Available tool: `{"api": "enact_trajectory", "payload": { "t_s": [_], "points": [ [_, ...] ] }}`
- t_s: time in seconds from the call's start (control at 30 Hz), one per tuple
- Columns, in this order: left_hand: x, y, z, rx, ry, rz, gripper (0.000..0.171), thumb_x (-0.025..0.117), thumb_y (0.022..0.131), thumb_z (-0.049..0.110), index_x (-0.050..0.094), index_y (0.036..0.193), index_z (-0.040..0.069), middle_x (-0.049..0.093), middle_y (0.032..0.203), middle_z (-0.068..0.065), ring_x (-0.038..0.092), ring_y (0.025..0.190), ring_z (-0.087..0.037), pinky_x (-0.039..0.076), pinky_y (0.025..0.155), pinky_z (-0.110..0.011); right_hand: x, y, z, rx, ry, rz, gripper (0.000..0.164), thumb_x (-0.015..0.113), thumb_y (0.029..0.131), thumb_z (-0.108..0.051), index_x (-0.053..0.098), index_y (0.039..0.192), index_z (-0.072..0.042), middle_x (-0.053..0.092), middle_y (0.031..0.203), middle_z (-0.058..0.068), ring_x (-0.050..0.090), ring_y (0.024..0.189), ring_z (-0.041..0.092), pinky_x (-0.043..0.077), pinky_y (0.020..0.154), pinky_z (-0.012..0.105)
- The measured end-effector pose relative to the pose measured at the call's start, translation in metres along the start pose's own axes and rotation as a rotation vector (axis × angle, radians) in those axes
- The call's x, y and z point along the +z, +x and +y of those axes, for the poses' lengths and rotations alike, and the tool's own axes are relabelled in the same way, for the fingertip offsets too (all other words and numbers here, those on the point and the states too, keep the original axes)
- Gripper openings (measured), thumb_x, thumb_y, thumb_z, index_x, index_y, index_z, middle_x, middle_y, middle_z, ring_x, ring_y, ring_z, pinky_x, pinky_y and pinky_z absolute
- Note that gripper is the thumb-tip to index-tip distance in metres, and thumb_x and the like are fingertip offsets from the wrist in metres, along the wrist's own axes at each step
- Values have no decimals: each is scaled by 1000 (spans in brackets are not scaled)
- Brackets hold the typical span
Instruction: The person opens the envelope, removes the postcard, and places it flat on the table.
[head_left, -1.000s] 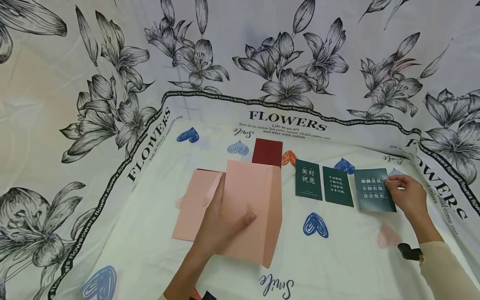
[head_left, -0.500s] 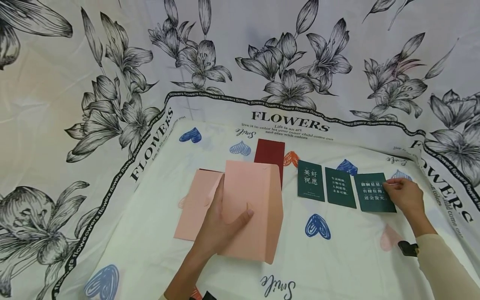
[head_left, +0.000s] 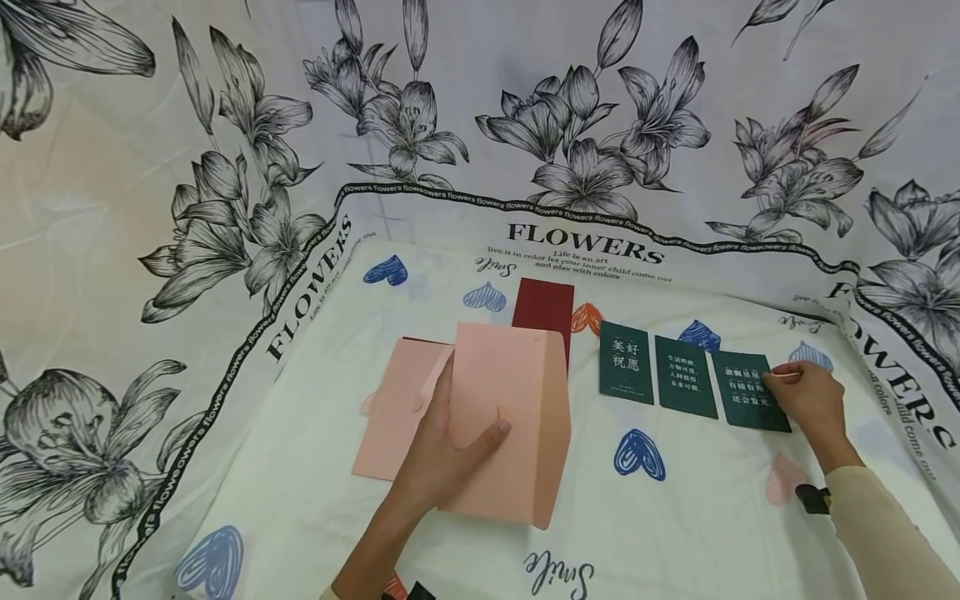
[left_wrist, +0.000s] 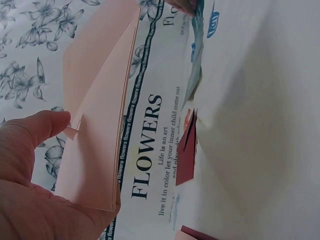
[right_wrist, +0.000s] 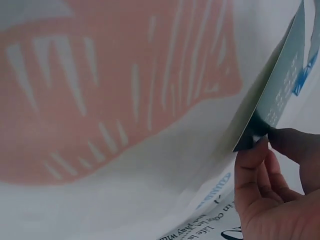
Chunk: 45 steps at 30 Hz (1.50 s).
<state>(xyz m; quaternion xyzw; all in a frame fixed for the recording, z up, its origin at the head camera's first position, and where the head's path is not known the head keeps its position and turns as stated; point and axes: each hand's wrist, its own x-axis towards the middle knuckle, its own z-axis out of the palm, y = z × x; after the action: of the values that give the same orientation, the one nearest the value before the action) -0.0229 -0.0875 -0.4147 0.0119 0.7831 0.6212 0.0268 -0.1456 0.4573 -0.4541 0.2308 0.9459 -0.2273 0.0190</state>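
My left hand (head_left: 442, 458) grips a pink envelope (head_left: 498, 367), thumb across its face and fingers behind. The envelope's flap (head_left: 553, 433) is folded out to the right. Over on the right, my right hand (head_left: 817, 408) pinches the edge of a dark green card (head_left: 742, 392) with white writing between thumb and fingers. In the right wrist view, that card (right_wrist: 277, 95) stands at a slant close to the cloth. Two similar green cards, a middle one (head_left: 686, 379) and a left one (head_left: 626, 367), lie in a row beside it.
A second pink envelope (head_left: 386, 429) lies left of the held one, partly covered by my left hand. Behind the held envelope, a dark red piece (head_left: 543, 302) lies on the cloth. The white cloth (head_left: 300, 467) has printed hearts and lettering, with a flower-patterned backdrop behind.
My right hand has lowered the third green card into line with the other two and shifted slightly left. The left hand keeps its hold on the envelope. The head view has turned slightly.
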Motion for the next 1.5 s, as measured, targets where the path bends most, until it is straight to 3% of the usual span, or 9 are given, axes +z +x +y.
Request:
{"api": "enact_trajectory", "payload": {
  "t_s": [0.2, 0.3, 0.4, 0.53, 0.63, 0.8, 0.9, 1.0, 1.5],
  "points": [
    [1, 0, -1, 9, -10, -5, 108, 83, 91, 45, 5, 165, 51, 26, 170, 10, 44, 142, -27, 33, 117, -63, 4, -2, 0, 7, 18, 9, 47, 61, 106, -27, 55, 132, 12, 57, 124, 36, 56, 108, 48, 55, 82, 53],
    [2, 0, 0, 10, -11, -7, 108, 83, 91, 45, 6, 166, 49, 26, 170, 10, 45, 141, -27, 34, 117, -63, 4, -12, -11, -58, 55, 42, 49, 58, 108, -30, 56, 136, 10, 56, 130, 34, 55, 114, 49, 53, 83, 53],
    [3, 1, 1, 17, -13, -5, 108, 83, 91, 44, 6, 167, 47, 26, 170, 9, 45, 142, -28, 34, 116, -65, 5, -33, -34, -206, 118, 90, 47, 56, 110, -35, 60, 137, 4, 60, 130, 28, 57, 112, 40, 54, 78, 37],
    [5, 2, 2, 43, -34, -11, 107, 82, 92, 43, 6, 168, 45, 24, 171, 11, 43, 143, -28, 34, 116, -66, 7, -78, -76, -428, 241, 71, 43, 58, 109, -40, 64, 136, -7, 67, 120, 14, 62, 102, 14, 47, 74, 11],
    [9, 2, 2, 57, -48, -16, 107, 82, 92, 43, 6, 168, 46, 22, 171, 14, 41, 146, -25, 34, 116, -65, 12, -116, -108, -569, 386, -67, 34, 61, 110, -33, 64, 135, -10, 69, 115, 6, 66, 93, 6, 50, 77, 11],
    [18, -1, 4, 43, -58, -40, 104, 82, 91, 45, 10, 165, 51, 34, 165, 11, 48, 139, -22, 39, 113, -58, 29, -165, -147, -751, 614, -449, 27, 60, 109, -11, 62, 136, -6, 73, 116, 6, 71, 95, 21, 60, 79, 25],
    [26, -3, 5, 34, -68, -90, 102, 81, 91, 47, 10, 164, 54, 44, 156, 9, 54, 129, -20, 44, 106, -53, 40, -187, -161, -773, 665, -609, 29, 61, 108, -8, 61, 137, -3, 74, 119, 8, 72, 95, 23, 63, 82, 32],
    [32, -5, 5, 38, -79, -128, 102, 80, 91, 48, 8, 164, 53, 46, 153, 10, 57, 124, -19, 47, 102, -51, 47, -200, -167, -750, 698, -678, 30, 61, 108, -8, 61, 137, -4, 74, 114, 9, 72, 92, 26, 63, 75, 32],
    [33, -14, 8, 83, -116, -207, 105, 77, 94, 40, 2, 166, 47, 29, 165, 15, 50, 133, -18, 43, 110, -54, 58, -212, -173, -723, 800, -728, 18, 61, 107, -6, 62, 125, 0, 72, 94, 14, 68, 72, 26, 51, 58, 33]
  ]
}}
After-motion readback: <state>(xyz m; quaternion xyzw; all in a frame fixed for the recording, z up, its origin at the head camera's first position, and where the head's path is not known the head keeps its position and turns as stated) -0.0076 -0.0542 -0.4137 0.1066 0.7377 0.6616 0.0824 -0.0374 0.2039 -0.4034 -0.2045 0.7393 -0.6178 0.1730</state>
